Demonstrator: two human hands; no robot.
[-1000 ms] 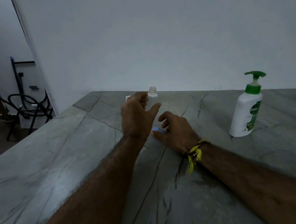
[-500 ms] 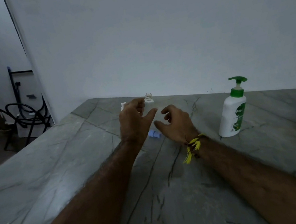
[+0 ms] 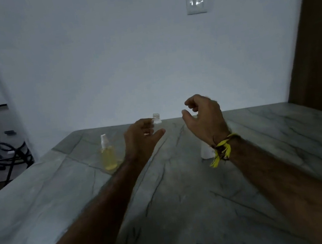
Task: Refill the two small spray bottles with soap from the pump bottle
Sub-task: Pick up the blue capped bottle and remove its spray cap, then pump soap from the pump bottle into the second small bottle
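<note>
— Holding the open spray bottle steady comes first, I'd say: the left hand has its fingers curled round the clear body, bare threaded neck poking out at the hand's 1 o'clock. Keep that neck upright and bring it close under the pump spout before pressing.

— And the right hand?

— Raised off the table, fingers loosely curled, thumb apart, gripping nothing. It hangs at 3 o'clock from the left hand. The white pump bottle stands just behind that wrist, mostly hidden; only its lower body shows, beside the yellow wrist thread.

— So it reaches for the pump?

— Probably. Press slowly; the neck is narrow and soap would spill easily.

— The other bottle?

— At 9 o'clock of the left wrist: the capped spray bottle, upright, holding yellowish liquid. Both forearms stretch forward over the table.
</note>
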